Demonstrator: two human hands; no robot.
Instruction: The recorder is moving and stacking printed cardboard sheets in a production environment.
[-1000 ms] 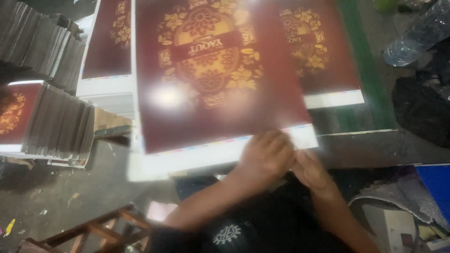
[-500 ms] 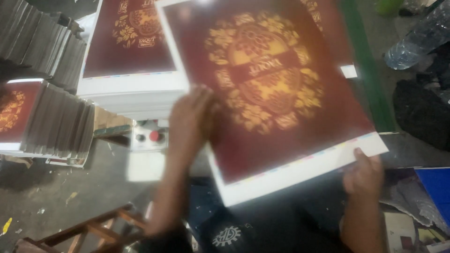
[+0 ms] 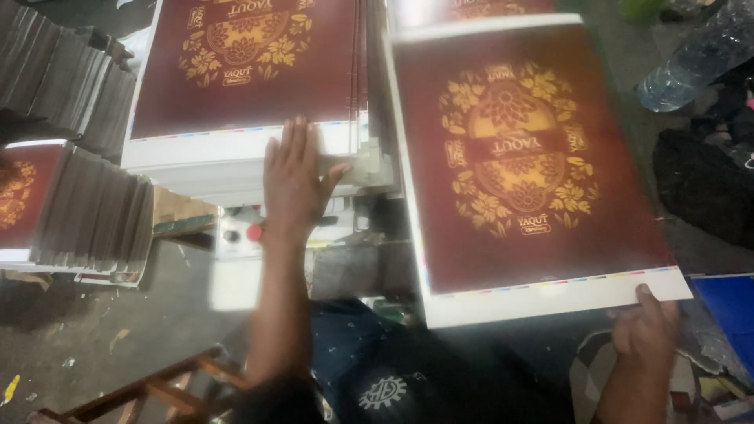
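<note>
Two hands: my right hand (image 3: 644, 334) pinches the thin, floppy maroon printed sheet's (image 3: 526, 173) white margin, left hand (image 3: 294, 177) flat, fingers spread, on the sheet stack (image 3: 243, 153)

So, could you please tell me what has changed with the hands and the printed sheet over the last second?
The dark red printed sheet has swung to the right. The right hand has gone with it, gripping its near white edge. The left hand has let go and now rests flat on the near edge of the left stack of sheets. The stacks, the plastic bottle and the wooden frame have not moved.
</note>
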